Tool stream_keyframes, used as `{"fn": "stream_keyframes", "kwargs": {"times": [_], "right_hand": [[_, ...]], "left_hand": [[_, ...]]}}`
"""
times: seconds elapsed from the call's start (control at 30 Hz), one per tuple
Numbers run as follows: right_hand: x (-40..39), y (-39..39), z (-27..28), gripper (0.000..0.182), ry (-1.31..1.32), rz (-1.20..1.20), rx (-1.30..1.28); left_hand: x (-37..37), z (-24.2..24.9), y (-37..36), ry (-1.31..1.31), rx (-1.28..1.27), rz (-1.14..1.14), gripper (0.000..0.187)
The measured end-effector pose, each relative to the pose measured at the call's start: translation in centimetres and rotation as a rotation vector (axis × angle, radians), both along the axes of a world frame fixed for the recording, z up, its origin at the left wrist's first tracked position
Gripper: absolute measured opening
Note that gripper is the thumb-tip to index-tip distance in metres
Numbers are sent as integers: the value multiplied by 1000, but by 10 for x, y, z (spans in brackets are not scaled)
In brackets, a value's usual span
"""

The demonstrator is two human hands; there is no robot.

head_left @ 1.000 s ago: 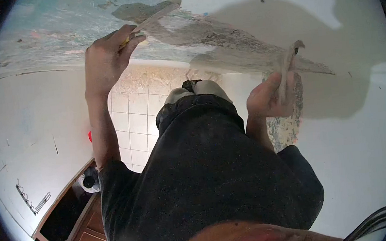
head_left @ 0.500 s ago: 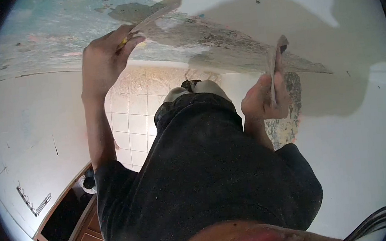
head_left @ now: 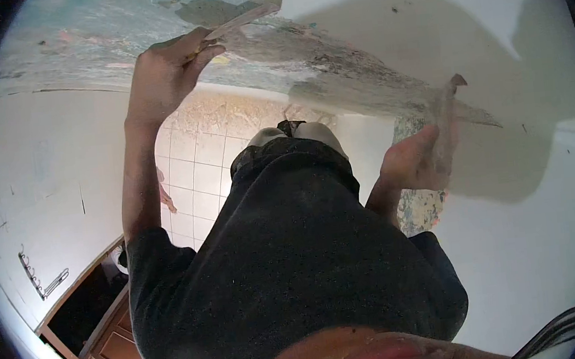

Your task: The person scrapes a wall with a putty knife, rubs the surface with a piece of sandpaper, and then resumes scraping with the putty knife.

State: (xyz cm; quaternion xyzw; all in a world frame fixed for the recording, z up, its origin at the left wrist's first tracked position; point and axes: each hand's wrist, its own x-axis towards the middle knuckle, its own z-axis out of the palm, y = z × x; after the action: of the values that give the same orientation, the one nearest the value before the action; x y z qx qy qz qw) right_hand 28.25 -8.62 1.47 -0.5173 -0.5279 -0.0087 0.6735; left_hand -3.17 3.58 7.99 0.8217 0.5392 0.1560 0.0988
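Note:
My left hand [head_left: 163, 77] grips a flat scraper [head_left: 244, 21] by its handle, with the blade against or very near the wall. Around the blade the wall [head_left: 109, 48] is blue-green, patchy and worn. Over on the right, my right hand [head_left: 417, 156] is closed around a second flat tool [head_left: 445, 126], held upright and slightly blurred, beside a grey smeared stretch of the wall. Whether this tool touches the wall is unclear.
Below lies a tiled floor [head_left: 192, 161] with pale debris along the wall's foot. Part of another person's limb [head_left: 166, 194] shows beside my left forearm. At the left are a hook rack [head_left: 30, 277] and a brown wooden door or cabinet [head_left: 123, 341]. Cables [head_left: 558, 333] hang lower right.
My right hand has moved right and slightly down with its tool, which is now turned differently. My left hand and scraper appear slightly further right. The view has shifted a little.

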Motion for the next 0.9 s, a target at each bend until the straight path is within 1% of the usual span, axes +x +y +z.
{"fn": "stream_keyframes", "kwargs": {"times": [0.07,0.1,0.2,0.3,0.33,0.37,0.43,0.47,0.53,0.57,0.6,0.63,0.7,0.73,0.77,0.83,0.9], "right_hand": [[3,3,4,30,-88,34,61],[4,-1,9,30,-115,43,40],[2,2,7,31,-97,46,45],[-2,5,15,31,-142,129,81],[-1,5,17,31,-144,147,96],[0,5,18,32,-146,165,112],[0,5,14,32,-83,151,125],[-1,4,13,32,-55,147,119],[-7,5,14,31,-17,156,63],[-6,7,13,31,-47,189,101],[-3,9,13,30,-78,221,143],[0,9,13,30,-110,251,179],[1,9,8,30,-2,214,154],[-1,7,6,30,56,203,135],[-3,4,9,29,-1,198,80],[-4,1,22,29,-127,188,-22],[1,3,14,28,-106,218,78]], "left_hand": [[-12,-4,-5,-56,3,27,23],[-15,-7,-6,-83,4,40,23],[-6,-15,-4,-162,81,-43,23],[0,-12,-3,-37,16,18,23],[-6,-15,-7,-77,31,-10,23],[-11,-18,-9,-99,29,28,23],[-15,-19,-8,-139,32,92,22],[-8,-24,-5,-190,148,22,24],[0,-19,-7,-166,152,-15,24],[2,-15,-6,-157,162,-34,24],[-3,-11,-10,-133,139,1,23],[-8,-13,-10,-180,134,20,23],[-15,-24,-6,-272,134,49,24],[-5,-24,0,-174,281,-152,23],[11,-22,-4,-165,140,-59,22],[12,-4,-7,-20,-44,55,22],[-4,-7,-13,-113,-86,138,21]]}}
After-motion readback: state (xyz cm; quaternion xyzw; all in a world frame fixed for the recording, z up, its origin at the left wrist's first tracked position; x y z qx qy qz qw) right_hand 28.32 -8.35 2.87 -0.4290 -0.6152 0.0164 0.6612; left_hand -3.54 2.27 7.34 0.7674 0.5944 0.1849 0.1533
